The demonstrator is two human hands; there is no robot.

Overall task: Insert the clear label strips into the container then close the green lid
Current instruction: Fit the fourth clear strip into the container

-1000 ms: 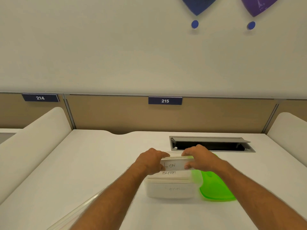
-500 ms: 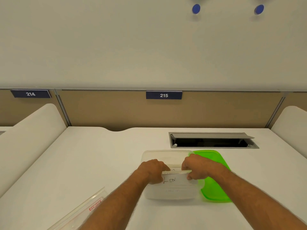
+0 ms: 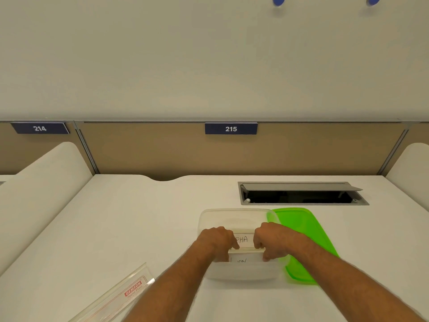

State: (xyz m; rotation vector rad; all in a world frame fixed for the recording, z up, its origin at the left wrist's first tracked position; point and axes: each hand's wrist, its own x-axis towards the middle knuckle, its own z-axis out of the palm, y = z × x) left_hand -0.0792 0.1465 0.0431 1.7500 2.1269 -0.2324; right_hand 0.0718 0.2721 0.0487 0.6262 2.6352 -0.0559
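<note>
Label strips [image 3: 243,240] reading "PHA" and "LION" sit in the container [image 3: 232,214], both hands [image 3: 246,242] gripping them.

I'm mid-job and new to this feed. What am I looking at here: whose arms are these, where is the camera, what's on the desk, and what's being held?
There is no machine: these are a person's bare arms, filmed by one wide-angle camera worn on their head, looking forward and down.

On the white desk stands a clear container, open. Its green lid lies beside it on the right, not yet on.

The left hand and right hand together pinch a clear label strip by its ends, down inside the container. Another strip with handwriting sits behind it.

At the lower left lies a clear sleeve with a red logo. Behind the container is an open cable hatch.
</note>
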